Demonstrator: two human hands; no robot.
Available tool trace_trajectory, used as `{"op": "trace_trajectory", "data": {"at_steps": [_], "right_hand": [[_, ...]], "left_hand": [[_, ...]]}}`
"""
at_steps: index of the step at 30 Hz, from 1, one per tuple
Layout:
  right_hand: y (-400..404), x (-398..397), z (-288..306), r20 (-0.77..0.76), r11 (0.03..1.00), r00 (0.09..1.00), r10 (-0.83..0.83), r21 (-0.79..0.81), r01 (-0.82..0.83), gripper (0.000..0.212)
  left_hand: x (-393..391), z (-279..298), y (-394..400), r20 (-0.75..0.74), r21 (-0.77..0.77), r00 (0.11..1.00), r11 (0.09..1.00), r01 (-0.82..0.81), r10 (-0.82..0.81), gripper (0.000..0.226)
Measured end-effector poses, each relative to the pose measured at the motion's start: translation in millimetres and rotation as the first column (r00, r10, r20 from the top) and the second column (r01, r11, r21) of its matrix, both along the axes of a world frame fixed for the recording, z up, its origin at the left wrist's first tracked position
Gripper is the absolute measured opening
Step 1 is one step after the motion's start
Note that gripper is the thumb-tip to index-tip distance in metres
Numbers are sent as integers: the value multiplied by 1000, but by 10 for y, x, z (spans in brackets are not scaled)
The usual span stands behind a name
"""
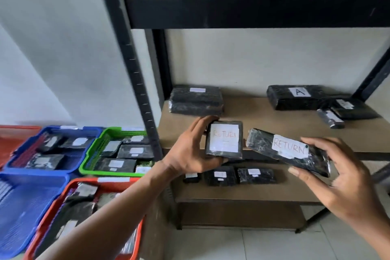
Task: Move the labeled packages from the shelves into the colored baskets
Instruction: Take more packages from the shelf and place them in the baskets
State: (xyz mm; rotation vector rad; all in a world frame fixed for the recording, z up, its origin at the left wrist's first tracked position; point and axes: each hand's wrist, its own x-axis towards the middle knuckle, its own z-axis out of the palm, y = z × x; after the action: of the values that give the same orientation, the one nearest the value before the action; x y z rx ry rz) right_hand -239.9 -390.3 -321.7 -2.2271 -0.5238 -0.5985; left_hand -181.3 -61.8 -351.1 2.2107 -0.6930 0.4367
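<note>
Head view: we hold two black-wrapped packages in front of the middle shelf of a black metal rack. Our left hand grasps a small square package, thumb along its lower edge and fingers over its top left corner; its white label reads "RETURN" in red. Our right hand grips a longer package at its right end, tilted down to the right, also with a white "RETURN" label. The two packages sit just beside each other, above the shelf's front edge.

Still on the middle shelf we see a package at the back left, a package marked "A" at the back right, and smaller ones beside it. Three small packages lie on the lower shelf.

To the left on the floor stand a blue basket, a green basket and a red basket, each holding labeled packages.
</note>
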Motion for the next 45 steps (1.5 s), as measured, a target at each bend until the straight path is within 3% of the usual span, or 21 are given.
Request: {"op": "trace_trajectory", "data": {"at_steps": [6,9,18,25,32,45], "right_hand": [[428,-567,-20,-12,993,993,119,18,-118,60],[769,-860,-125,-63,986,985,162,58,-158,59],[2298,-1303,-233,-104,952,947,304,71,-298,52],[3637,-1338,-477,-96,980,977,192,-28,-195,56],[4875,-1401,-653,-109,1000,994,6,9,-5,59],[5905,-510,-996,-263,996,965,16,-77,-37,58]], "left_hand": [[-1100,-106,536,-28,-19,989,990,-142,142,99],[-1633,-233,906,-70,43,977,979,-200,203,102],[-2567,-252,2359,-35,139,927,921,-365,373,101],[-2758,-387,3811,-35,203,920,904,-376,391,100],[-2710,-523,4975,-55,303,927,890,-339,372,103],[-1926,-945,5953,-191,281,900,901,-332,391,100]]}}
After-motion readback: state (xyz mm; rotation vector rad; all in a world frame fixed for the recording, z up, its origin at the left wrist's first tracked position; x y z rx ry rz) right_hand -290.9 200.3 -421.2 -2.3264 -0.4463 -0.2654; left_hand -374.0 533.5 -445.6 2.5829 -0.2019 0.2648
